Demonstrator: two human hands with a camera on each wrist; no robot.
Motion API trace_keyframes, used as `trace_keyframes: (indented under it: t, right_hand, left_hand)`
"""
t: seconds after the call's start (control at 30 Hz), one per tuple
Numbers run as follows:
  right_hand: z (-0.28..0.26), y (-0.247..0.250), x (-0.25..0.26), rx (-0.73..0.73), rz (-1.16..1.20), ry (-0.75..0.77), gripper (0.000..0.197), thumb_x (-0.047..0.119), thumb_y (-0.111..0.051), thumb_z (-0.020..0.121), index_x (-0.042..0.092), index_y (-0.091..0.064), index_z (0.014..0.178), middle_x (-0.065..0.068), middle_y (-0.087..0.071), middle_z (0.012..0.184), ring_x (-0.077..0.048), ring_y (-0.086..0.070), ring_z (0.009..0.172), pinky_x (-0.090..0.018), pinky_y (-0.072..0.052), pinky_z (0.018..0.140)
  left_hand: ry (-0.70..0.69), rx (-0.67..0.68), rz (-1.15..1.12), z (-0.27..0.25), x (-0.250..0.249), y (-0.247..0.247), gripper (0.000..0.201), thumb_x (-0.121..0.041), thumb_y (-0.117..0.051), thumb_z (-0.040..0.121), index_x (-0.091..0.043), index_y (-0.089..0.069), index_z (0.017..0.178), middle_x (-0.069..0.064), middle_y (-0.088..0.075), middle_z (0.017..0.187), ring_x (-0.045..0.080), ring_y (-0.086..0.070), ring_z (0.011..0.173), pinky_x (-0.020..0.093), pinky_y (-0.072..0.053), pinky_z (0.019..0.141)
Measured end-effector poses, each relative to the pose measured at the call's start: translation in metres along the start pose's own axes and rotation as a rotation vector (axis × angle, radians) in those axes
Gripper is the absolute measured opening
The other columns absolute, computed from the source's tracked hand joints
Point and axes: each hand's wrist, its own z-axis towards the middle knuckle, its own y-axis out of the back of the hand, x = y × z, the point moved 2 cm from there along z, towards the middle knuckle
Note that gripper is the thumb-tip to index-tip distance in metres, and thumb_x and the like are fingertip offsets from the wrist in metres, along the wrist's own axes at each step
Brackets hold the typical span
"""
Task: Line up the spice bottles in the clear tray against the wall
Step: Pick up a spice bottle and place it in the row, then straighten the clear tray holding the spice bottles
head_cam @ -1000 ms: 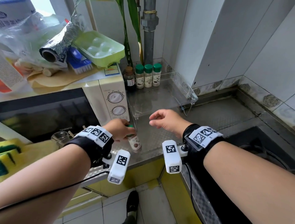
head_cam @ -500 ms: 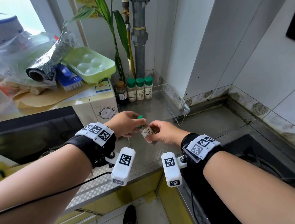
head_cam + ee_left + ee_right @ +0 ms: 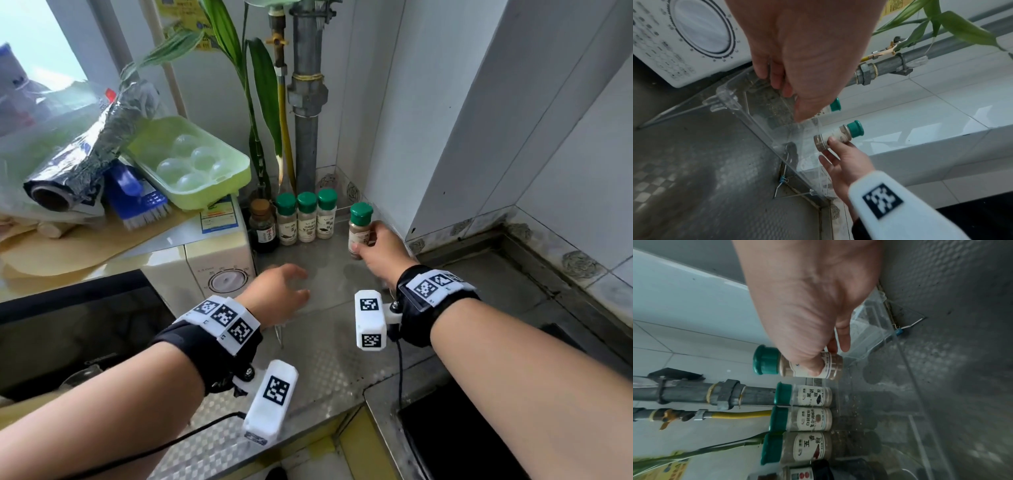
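Observation:
My right hand pinches a green-capped spice bottle upright over the clear tray, a little to the right of the row. In the right wrist view the thumb and fingers hold this bottle by its label. Three green-capped spice bottles stand side by side at the tray's back, against the wall, with a dark cork-topped bottle on their left. My left hand hovers over the tray's front with loosely bent fingers and holds nothing; the left wrist view shows its fingers above the tray wall.
A white microwave stands left of the tray, with an egg box, a foil roll and a blue brush on top. A grey pipe and a plant rise behind the bottles. A dark sink lies right.
The bottle passed from my left hand to my right. My right hand carried it back and right into the tray, near the row. My left hand let go and stays by the tray's front.

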Motion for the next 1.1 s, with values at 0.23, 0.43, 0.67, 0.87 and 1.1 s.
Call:
trace_keyframes:
  t: [0.23,0.43,0.67,0.87,1.1]
  right_hand:
    - [0.037,-0.018,-0.005,-0.041,0.038,-0.033,0.033,0.019,-0.059,0.088,0.020,-0.052,0.120,-0.008,-0.065,0.121,-0.029,-0.061,0.112,-0.044,-0.046,0.101]
    - [0.068,-0.025,-0.003,-0.058,0.042,-0.055,0.036,0.017,-0.058,0.089,0.017,-0.052,0.124,-0.010,-0.064,0.124,-0.030,-0.059,0.115,-0.042,-0.045,0.102]
    - [0.086,-0.034,-0.002,0.012,0.027,-0.028,0.038,0.017,-0.056,0.090,0.019,-0.047,0.127,-0.009,-0.063,0.126,-0.027,-0.058,0.116,-0.038,-0.043,0.101]
    - [0.078,-0.031,-0.005,-0.021,0.074,-0.015,0.047,0.016,-0.062,0.086,0.022,-0.046,0.130,-0.007,-0.064,0.125,-0.027,-0.060,0.116,-0.045,-0.047,0.102]
    - [0.048,-0.006,-0.023,-0.092,-0.115,0.062,0.055,0.027,-0.065,0.085,0.019,-0.046,0.136,-0.009,-0.057,0.132,-0.027,-0.055,0.121,-0.038,-0.045,0.101]
  left_hand:
    - [-0.085,0.069,0.094,0.029,0.000,-0.009,0.046,-0.030,-0.053,0.088,-0.029,-0.050,0.134,0.003,-0.041,0.144,0.025,-0.043,0.132,0.028,-0.034,0.109]
    - [-0.110,0.130,0.208,0.046,0.015,-0.023,0.063,-0.040,-0.063,0.076,-0.043,-0.043,0.136,-0.008,-0.025,0.158,0.024,-0.018,0.146,0.044,-0.020,0.119]
    - [-0.161,0.138,0.244,0.051,0.016,-0.021,0.065,-0.042,-0.065,0.076,-0.042,-0.041,0.136,-0.009,-0.022,0.157,0.023,-0.016,0.145,0.040,-0.025,0.117]
    - [-0.163,0.118,0.241,0.049,0.015,-0.021,0.063,-0.042,-0.067,0.075,-0.041,-0.045,0.134,-0.010,-0.025,0.156,0.023,-0.018,0.144,0.037,-0.026,0.112]
    - [-0.169,0.087,0.269,0.041,0.015,-0.022,0.064,-0.041,-0.064,0.079,-0.037,-0.042,0.140,-0.005,-0.027,0.157,0.024,-0.024,0.144,0.033,-0.023,0.114]
